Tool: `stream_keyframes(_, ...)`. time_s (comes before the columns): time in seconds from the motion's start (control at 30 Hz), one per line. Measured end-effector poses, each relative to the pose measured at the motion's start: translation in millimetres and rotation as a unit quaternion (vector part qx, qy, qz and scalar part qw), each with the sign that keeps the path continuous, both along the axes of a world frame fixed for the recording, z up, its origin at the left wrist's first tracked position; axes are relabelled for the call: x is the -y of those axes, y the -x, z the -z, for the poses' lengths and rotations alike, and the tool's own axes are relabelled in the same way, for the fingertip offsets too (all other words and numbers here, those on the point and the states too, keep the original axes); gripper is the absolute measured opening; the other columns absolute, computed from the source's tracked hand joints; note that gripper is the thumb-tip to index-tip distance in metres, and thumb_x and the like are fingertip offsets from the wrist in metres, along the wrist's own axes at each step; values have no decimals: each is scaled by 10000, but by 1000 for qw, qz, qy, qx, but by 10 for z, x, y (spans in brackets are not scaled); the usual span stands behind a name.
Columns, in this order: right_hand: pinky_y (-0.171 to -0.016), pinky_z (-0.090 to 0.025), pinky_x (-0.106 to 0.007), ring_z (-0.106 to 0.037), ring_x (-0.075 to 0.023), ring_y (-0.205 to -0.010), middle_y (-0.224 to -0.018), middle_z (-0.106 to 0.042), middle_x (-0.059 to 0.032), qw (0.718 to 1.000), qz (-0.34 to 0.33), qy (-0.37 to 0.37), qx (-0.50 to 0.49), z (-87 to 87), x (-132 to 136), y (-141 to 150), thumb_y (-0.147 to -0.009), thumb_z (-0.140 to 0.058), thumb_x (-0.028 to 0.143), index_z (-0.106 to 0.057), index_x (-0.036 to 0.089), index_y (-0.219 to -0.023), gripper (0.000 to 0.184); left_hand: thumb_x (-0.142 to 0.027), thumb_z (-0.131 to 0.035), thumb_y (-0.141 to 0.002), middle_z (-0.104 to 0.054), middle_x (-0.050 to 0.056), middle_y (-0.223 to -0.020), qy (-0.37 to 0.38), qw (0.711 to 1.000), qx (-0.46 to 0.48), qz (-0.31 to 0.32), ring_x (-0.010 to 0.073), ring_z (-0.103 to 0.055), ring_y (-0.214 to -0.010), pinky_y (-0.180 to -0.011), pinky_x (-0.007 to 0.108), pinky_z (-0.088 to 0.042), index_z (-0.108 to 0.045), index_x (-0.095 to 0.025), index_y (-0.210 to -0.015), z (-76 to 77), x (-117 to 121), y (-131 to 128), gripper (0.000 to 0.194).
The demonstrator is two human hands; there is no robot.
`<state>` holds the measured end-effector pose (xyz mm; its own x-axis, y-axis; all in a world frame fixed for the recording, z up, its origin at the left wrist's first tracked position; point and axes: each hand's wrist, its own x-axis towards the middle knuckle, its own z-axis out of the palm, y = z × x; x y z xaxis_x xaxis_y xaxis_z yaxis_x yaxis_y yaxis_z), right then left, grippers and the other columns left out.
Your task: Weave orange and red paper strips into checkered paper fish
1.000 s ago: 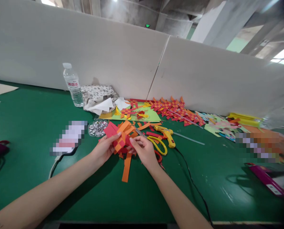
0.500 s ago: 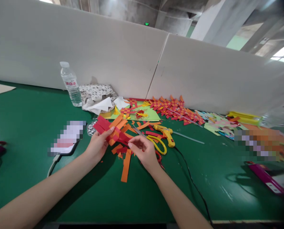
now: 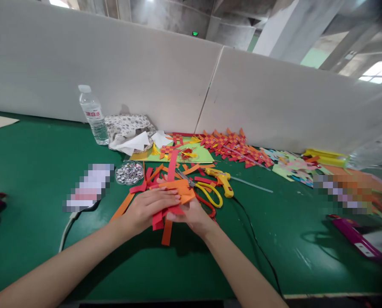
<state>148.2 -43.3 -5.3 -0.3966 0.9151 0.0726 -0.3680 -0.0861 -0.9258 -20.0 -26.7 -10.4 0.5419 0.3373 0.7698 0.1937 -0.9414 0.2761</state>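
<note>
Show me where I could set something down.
Bare green table: left of the phone, and between the black cord and right purple object. Crowded: around left hand and right hand, with paper strips, scissors, glue gun.

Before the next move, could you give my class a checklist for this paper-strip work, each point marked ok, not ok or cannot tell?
1. Both hands on the paper: ok. The left hand lies over the paper strips; the right hand holds them from the right.
2. Strips joined firmly: cannot tell; fingers cover much of them.
3. Scissors well away from the hands: not ok. The yellow-handled scissors lie right beside the held paper.
4. Glue gun cool: cannot tell; a black cord trails from it, but heat does not show.
5. Water bottle capped: ok.
</note>
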Motion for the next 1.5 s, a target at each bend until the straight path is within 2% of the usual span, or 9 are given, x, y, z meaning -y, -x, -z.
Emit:
stream_keyframes(0.2,-976,-412,-410,-524,-246,-1149,-1160,-623,-76,994,-32,35,-99,-47,-12,-26,-628,-759,341,-575,226,-1166,581,-115,-473,-855,-650,114,-1147,-25,994,-97,-54,189,-570,-1118,-986,367,-430,-486,-161,-1214,45,-37,-32,362)
stream_keyframes(0.4,-744,-520,-321,-657,-206,-831,-831,-708,-49,965,36,225,-132,2,-128,-42,-729,-639,421,-668,172,-885,295,-212,-558,-775,-525,114,-1318,96,983,-156,-5,262,-465,-1229,-1115,493,-145,-367,-213,-1352,-6,10,-61,608)
stream_keyframes(0.63,-637,-531,-307,-683,-203,-721,-765,-720,-34,939,141,302,-89,-21,-183,-94,-747,-619,288,-674,162,-837,164,-168,-615,-707,-469,69,-1371,251,967,-27,32,294,-363,-1295,-1115,495,-99,-432,-272,-1316,-98,100,-33,644)
stream_keyframes(0.73,-748,-537,-357,-666,-238,-924,-927,-721,-56,942,144,287,-97,-46,-186,-92,-762,-596,270,-664,162,-931,212,-229,-596,-771,-418,63,-1409,380,919,106,11,255,-314,-1325,-1106,414,-199,-453,-263,-1295,-96,86,-77,544)
stream_keyframes(0.87,-836,-520,-376,-615,-251,-1051,-1062,-686,-77,946,148,266,-110,-80,-159,-43,-735,-624,258,-648,155,-970,258,-288,-594,-800,-449,38,-1386,566,778,272,-37,202,-378,-1287,-1016,284,-355,-540,-270,-1185,-74,-18,-164,389)
stream_keyframes(0.97,-828,-523,-392,-622,-263,-1029,-1070,-680,-81,960,156,218,-80,-84,-119,18,-687,-676,288,-632,164,-1000,339,-270,-676,-738,-570,62,-1248,688,667,284,-24,171,-587,-1049,-791,210,-490,-585,-242,-1121,-63,-76,-186,395)
stream_keyframes(1.07,-785,-533,-396,-646,-266,-958,-1022,-692,-75,970,187,156,-17,-47,-85,71,-636,-720,340,-634,182,-964,374,-163,-742,-659,-676,55,-985,749,602,276,2,120,-657,-753,-631,188,-513,-586,-210,-1091,-57,-80,-178,461)
stream_keyframes(1.27,-761,-522,-344,-657,-234,-871,-922,-701,-72,961,222,43,161,96,-83,66,-666,-698,382,-645,179,-889,306,11,-755,-545,-687,27,-800,769,578,274,-4,125,-672,-686,-665,213,-537,-555,-186,-1085,-35,-71,-168,608)
stream_keyframes(1.5,-741,-501,-319,-632,-221,-868,-968,-675,-62,948,251,-19,194,108,-182,-75,-683,-673,397,-640,189,-924,321,6,-756,-536,-693,20,-778,763,586,273,0,128,-667,-642,-584,202,-537,-602,-185,-997,-25,-97,-166,522)
